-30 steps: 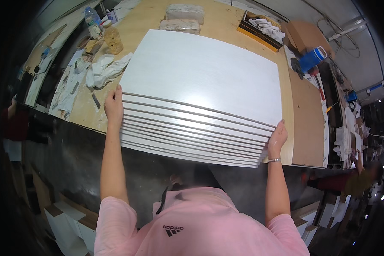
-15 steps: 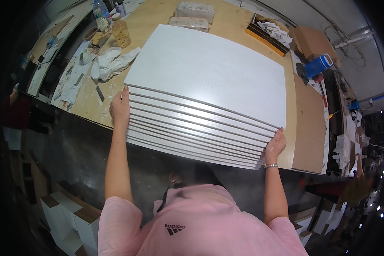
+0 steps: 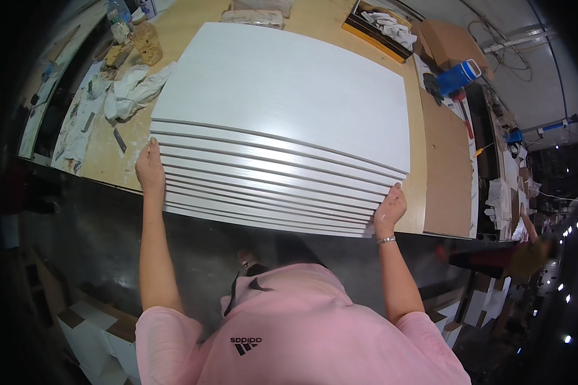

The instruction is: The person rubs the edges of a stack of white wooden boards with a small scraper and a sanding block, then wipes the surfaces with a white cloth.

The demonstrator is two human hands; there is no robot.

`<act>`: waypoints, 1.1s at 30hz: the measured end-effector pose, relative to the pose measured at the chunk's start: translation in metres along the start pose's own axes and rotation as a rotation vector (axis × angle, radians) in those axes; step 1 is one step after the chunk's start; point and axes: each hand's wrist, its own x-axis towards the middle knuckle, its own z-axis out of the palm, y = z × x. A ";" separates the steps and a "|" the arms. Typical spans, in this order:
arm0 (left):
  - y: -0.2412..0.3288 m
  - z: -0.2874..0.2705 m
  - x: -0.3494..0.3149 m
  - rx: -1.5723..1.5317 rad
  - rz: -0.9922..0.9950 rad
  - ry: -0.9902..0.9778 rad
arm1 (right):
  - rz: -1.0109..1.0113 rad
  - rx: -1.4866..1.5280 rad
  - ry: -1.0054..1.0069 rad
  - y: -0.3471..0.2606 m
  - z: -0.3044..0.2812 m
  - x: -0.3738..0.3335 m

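A stack of several white panels (image 3: 282,83) lies on the light wooden workbench (image 3: 414,205), fanned in steps toward me so that their near edges show as stripes. My left hand (image 3: 150,172) grips the left ends of the stepped panels, its thumb just below the top panel's near left corner. At the right ends, my right hand (image 3: 389,209) is closed round the edges, thumb up, slightly nearer than the top panel's corner. The undersides and most of my fingers are hidden. The lowest panels overhang the bench's front edge.
Left of the stack lie a crumpled white cloth (image 3: 135,93), a dark flat blade (image 3: 119,141) and a jar (image 3: 147,45). Wrapped blocks (image 3: 253,18) sit behind it. At the back right are a box with rags (image 3: 382,32), a cardboard box (image 3: 446,45) and a blue jug (image 3: 457,77).
My view has shifted, so the bench and stack appear farther up and left. Both hands have slid slightly toward me, off the top panel's near corners onto the panels below.
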 end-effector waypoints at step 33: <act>0.009 0.001 -0.009 0.156 -0.021 0.044 | 0.057 0.074 -0.083 0.006 -0.004 -0.012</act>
